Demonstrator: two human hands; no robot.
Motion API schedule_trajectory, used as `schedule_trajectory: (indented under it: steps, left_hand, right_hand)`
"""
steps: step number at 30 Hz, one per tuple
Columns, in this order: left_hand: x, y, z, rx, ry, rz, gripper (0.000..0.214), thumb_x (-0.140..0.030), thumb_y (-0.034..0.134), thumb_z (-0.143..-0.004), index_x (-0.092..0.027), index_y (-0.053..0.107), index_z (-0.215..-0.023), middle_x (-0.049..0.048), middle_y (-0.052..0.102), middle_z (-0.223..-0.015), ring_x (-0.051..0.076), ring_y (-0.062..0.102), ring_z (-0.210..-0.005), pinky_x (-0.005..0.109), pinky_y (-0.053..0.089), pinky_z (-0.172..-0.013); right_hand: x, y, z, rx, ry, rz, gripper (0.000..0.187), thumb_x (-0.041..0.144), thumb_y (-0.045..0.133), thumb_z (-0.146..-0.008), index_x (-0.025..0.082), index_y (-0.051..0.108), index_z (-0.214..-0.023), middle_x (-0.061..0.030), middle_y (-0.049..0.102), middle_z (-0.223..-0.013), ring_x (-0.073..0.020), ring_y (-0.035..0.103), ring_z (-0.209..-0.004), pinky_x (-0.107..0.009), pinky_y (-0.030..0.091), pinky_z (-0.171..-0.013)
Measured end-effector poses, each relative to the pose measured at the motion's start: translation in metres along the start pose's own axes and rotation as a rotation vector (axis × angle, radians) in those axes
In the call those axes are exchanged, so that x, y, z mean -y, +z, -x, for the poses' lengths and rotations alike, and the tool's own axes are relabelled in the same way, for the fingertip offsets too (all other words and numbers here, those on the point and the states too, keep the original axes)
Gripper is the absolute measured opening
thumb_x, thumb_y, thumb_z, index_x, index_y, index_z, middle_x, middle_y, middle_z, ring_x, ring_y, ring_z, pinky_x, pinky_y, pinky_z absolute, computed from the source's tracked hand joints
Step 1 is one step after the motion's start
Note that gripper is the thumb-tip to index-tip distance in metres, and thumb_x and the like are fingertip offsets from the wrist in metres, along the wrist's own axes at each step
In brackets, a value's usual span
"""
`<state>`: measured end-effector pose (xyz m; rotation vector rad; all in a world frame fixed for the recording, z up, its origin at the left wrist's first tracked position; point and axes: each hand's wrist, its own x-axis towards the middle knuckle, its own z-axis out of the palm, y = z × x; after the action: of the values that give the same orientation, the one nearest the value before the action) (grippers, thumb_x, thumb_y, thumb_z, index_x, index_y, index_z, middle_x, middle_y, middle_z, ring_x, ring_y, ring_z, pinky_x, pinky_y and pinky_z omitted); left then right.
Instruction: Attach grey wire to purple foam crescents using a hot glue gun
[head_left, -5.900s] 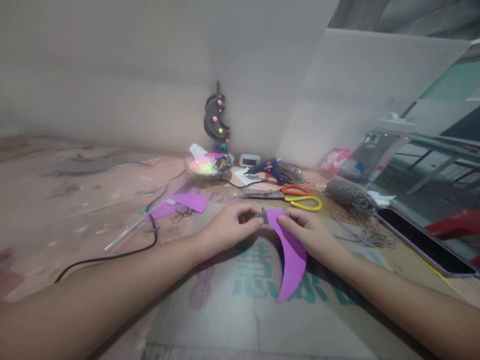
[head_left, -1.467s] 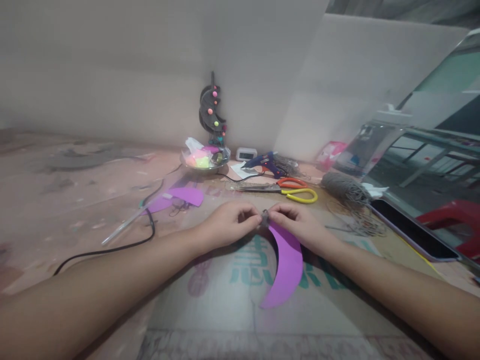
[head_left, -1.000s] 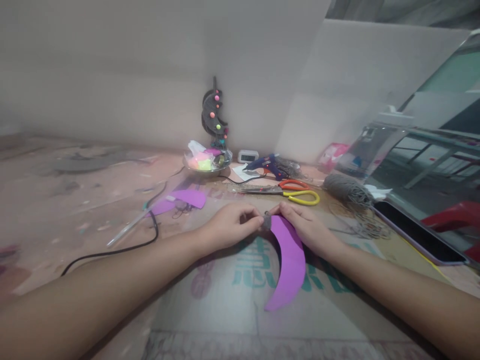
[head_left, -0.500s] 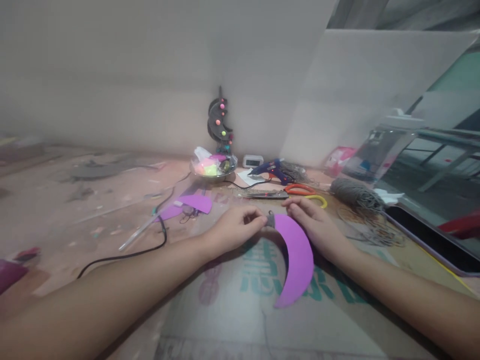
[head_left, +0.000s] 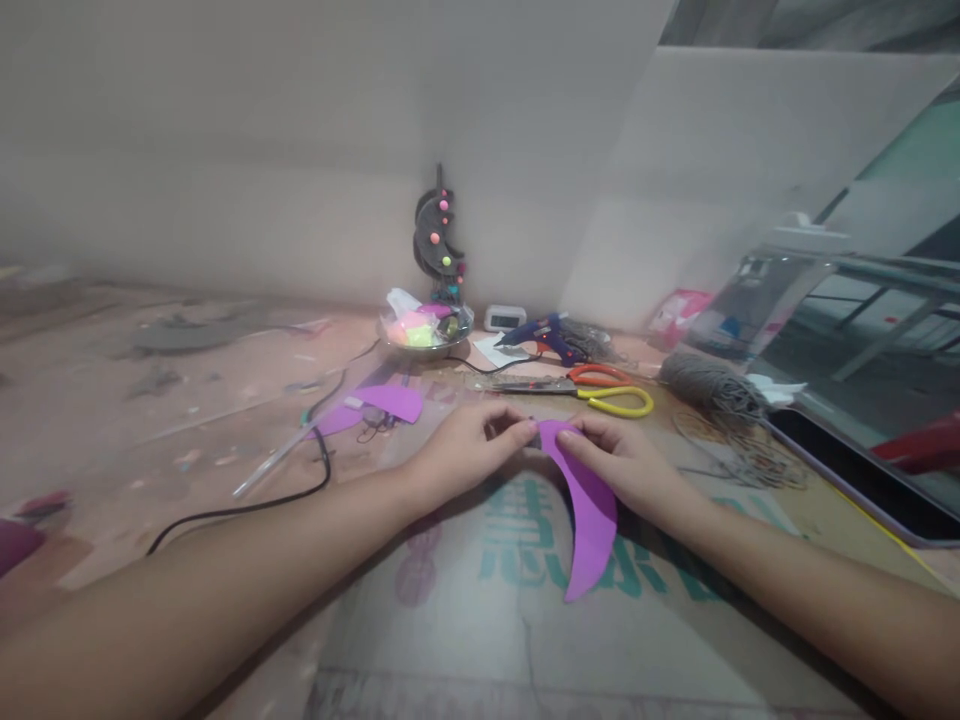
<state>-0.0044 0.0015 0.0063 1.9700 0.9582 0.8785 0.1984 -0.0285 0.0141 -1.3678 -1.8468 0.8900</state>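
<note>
A purple crescent cutout [head_left: 592, 510] hangs between my hands over the printed cardboard [head_left: 450, 640], its pointed tip toward me. Grey yarn [head_left: 535, 440] is wrapped round its upper end. My left hand [head_left: 472, 445] is closed there, thumb and fingers pinching the wrapped end. With the thumb in front and the fingers behind, my right hand [head_left: 619, 460] grips the crescent's upper right edge. Just beyond my hands lie scissors [head_left: 615, 400] with one orange and one yellow handle loop. A loose strand trails on the cardboard below.
Behind stand a bowl [head_left: 424, 345] of colourful bits, a small digital clock [head_left: 505, 319] and a blue glue gun [head_left: 551, 338]. Purple scraps [head_left: 390, 402] and a clear glue stick [head_left: 274, 460] lie left. Grey yarn ball [head_left: 712, 385], phone [head_left: 862, 475] and clear jug [head_left: 765, 300] are right.
My right hand has come down from beside the crescent's outer edge and now pinches its upper part. The crescent looks narrower and turned. My left hand keeps its pinch.
</note>
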Motion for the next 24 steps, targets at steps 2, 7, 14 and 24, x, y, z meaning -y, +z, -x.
schedule_trajectory:
  steps: [2, 7, 14, 24]
  left_hand:
    - [-0.0009, 0.0011, 0.0012, 0.004, -0.025, 0.007, 0.025, -0.039, 0.055, -0.086, -0.016, 0.064, -0.084, 0.0005, 0.063, -0.075, 0.013, 0.054, -0.066, 0.023, 0.04, -0.061]
    - [-0.0004, 0.001, 0.0014, -0.009, -0.018, -0.002, 0.024, -0.037, 0.054, -0.087, -0.015, 0.063, -0.082, 0.0006, 0.063, -0.072, 0.013, 0.054, -0.065, 0.023, 0.04, -0.059]
    - [0.0004, -0.0018, -0.0002, -0.039, 0.05, -0.06, 0.037, -0.039, 0.042, -0.094, -0.015, 0.055, -0.068, -0.0012, 0.054, -0.067, 0.013, 0.05, -0.067, 0.024, 0.036, -0.061]
    - [0.0029, 0.0007, 0.0013, -0.004, 0.002, -0.053, 0.029, -0.038, 0.049, -0.089, -0.015, 0.063, -0.079, 0.0014, 0.063, -0.073, 0.014, 0.055, -0.067, 0.024, 0.04, -0.06]
  right_hand:
    - [0.0002, -0.0002, 0.001, 0.001, -0.024, 0.033, 0.03, 0.046, 0.054, -0.085, 0.018, 0.059, -0.074, 0.0006, 0.054, -0.067, -0.0128, 0.047, -0.06, -0.024, 0.036, -0.053]
    - [-0.0012, -0.0006, 0.0011, 0.034, -0.008, 0.002, 0.035, 0.05, 0.052, -0.085, 0.017, 0.059, -0.075, 0.0009, 0.053, -0.068, -0.013, 0.047, -0.061, -0.025, 0.037, -0.055]
    - [-0.001, -0.0009, -0.0002, 0.001, 0.057, -0.059, 0.036, 0.051, 0.051, -0.086, 0.017, 0.057, -0.075, 0.0016, 0.049, -0.068, -0.012, 0.044, -0.06, -0.024, 0.035, -0.053]
    - [0.001, -0.0007, -0.0002, -0.039, 0.016, -0.101, 0.033, 0.05, 0.055, -0.083, 0.018, 0.056, -0.073, 0.0019, 0.05, -0.067, -0.0116, 0.044, -0.059, -0.024, 0.035, -0.053]
